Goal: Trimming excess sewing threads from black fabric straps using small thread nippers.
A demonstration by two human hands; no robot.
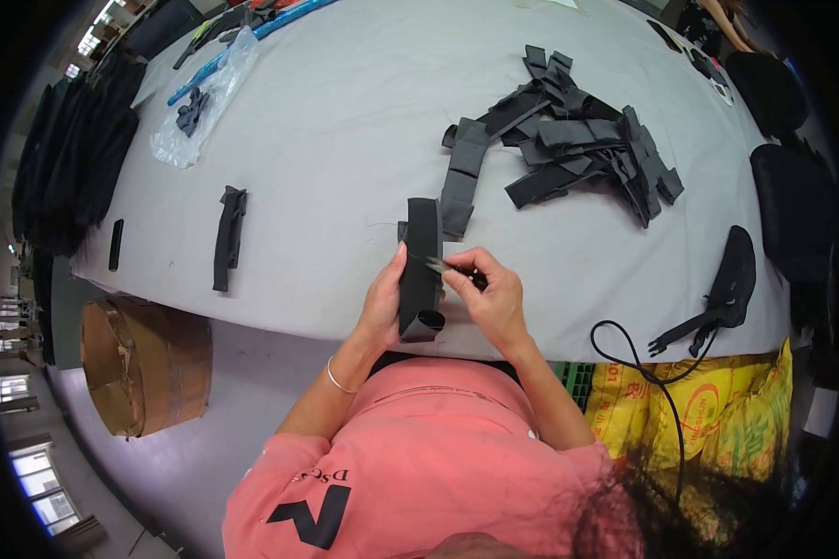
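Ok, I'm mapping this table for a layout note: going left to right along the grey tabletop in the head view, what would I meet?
Small black bar → long black strap piece → black strap held in the left hand → right hand → black paddle-shaped piece.

- Even, bright, diffuse light across the grey table (pixel 345 121); shadows are faint and soft.
- Daylight blows out the windows (pixel 37 475) at lower left.
- Fisheye bends edges; black vignette rings the frame.
- Centre sharp, rim softer.

1 head view, looking steeply down, close
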